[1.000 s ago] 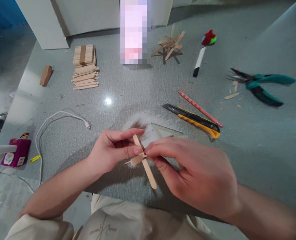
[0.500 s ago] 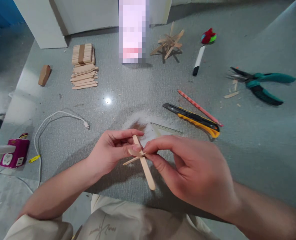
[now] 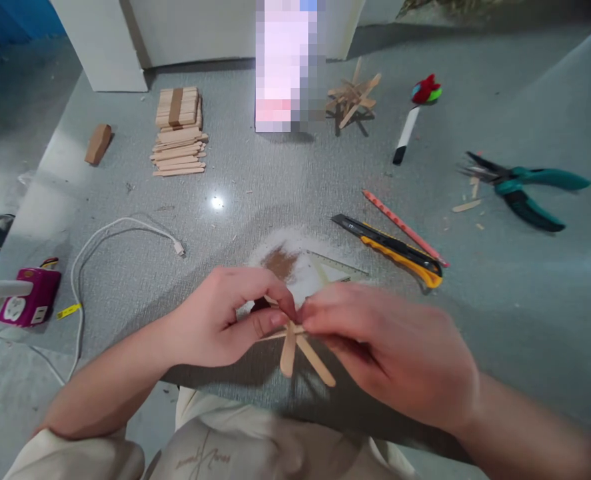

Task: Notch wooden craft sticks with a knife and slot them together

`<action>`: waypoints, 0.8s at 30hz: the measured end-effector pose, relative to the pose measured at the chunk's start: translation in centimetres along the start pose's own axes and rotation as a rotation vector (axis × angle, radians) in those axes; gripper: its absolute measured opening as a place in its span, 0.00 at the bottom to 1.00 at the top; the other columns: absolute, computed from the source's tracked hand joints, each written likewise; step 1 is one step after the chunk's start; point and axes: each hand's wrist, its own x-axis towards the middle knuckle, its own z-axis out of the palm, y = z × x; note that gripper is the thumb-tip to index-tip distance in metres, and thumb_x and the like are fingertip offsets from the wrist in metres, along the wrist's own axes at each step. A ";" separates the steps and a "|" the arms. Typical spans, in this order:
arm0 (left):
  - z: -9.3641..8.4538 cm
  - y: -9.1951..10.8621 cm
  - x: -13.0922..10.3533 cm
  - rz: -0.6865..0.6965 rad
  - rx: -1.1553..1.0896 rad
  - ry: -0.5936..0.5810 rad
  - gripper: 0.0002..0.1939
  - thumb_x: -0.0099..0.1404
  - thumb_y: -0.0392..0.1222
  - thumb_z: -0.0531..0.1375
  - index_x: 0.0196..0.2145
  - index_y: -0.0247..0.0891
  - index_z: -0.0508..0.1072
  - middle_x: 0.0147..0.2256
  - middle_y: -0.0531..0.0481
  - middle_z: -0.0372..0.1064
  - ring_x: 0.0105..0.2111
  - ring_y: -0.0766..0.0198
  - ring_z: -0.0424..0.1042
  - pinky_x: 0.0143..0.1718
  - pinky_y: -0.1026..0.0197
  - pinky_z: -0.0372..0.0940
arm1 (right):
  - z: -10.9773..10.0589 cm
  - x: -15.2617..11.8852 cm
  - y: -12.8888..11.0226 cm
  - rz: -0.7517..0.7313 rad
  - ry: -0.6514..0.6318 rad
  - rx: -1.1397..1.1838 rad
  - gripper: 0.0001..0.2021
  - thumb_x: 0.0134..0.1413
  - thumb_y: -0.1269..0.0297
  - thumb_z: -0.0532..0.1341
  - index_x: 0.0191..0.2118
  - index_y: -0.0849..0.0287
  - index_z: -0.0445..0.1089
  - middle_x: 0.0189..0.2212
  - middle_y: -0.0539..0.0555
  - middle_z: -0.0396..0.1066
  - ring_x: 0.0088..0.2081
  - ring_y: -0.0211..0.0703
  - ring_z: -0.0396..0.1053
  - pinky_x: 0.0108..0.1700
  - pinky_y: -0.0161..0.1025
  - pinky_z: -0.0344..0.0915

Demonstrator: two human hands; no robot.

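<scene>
Head view: low in the centre of the frame, crossed flat pale-wood craft sticks (image 3: 288,353) sit between the two bare hands, above a grey textured tabletop (image 3: 275,180). The left hand (image 3: 212,313) has its thumb and index finger clamped on the wood near the crossing; the right hand (image 3: 395,353) pinches the same spot from the right, its fingertips partly hidden. Uneven pressure there could split a thin stick, and if either pinch loosens, the crossing may twist and slip apart. Right of centre, the yellow-and-black utility knife (image 3: 388,252) lies near the right hand's knuckles; an outward swing could knock it. The clear plastic set square (image 3: 345,264), nearer still, could be shoved by the same movement.
</scene>
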 end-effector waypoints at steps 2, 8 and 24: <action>0.2 0.0 -0.1 0.000 -0.064 0.003 0.02 0.69 0.33 0.59 0.38 0.35 0.73 0.30 0.51 0.74 0.30 0.70 0.72 0.35 0.69 0.67 | -0.2 -0.4 0.2 -0.109 -0.009 -0.016 0.08 0.66 0.73 0.56 0.43 0.56 0.70 0.37 0.51 0.79 0.40 0.37 0.77 0.43 0.34 0.75; 0.6 -0.3 -0.1 0.099 -0.145 0.089 0.02 0.65 0.34 0.65 0.34 0.34 0.76 0.33 0.48 0.75 0.33 0.69 0.75 0.38 0.67 0.70 | -0.6 -1.1 0.4 -0.156 -0.022 -0.022 0.10 0.66 0.74 0.55 0.45 0.56 0.72 0.39 0.53 0.80 0.42 0.41 0.78 0.46 0.41 0.78; 1.3 0.2 -0.2 0.151 -0.102 0.191 0.01 0.64 0.31 0.66 0.34 0.32 0.77 0.31 0.46 0.80 0.31 0.68 0.78 0.37 0.70 0.72 | -1.3 -2.2 -0.9 -0.009 -0.105 -0.076 0.14 0.63 0.73 0.59 0.46 0.46 0.76 0.43 0.49 0.80 0.44 0.47 0.80 0.47 0.42 0.80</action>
